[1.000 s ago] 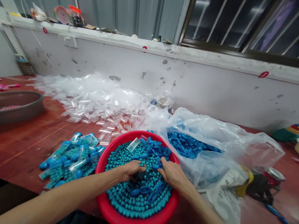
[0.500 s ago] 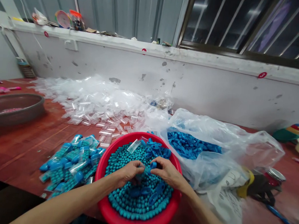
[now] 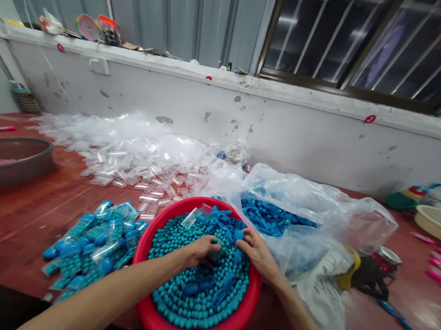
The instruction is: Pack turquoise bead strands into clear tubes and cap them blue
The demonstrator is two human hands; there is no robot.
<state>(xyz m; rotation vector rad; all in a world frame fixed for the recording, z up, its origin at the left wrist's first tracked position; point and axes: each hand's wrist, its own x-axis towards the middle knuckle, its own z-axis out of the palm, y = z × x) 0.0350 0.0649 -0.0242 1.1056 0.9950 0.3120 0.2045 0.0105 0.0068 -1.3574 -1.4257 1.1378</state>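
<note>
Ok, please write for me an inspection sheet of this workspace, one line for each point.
Surface: red table, seam lines visible.
Job's things: red basin with teal beads and blue pieces; bead-filled packs beside it; clear packets heaped behind; plastic bag with more blue pieces.
Clutter: printed white cloth or bag, brown tub, cream bowl.
Grippers: bare hands; left hand over the beads, grip unclear; right hand seems to pinch a blue piece.
Cables: thin white cord on the wall, upper left.
Surroundings: stained pale wall, barred window.
</note>
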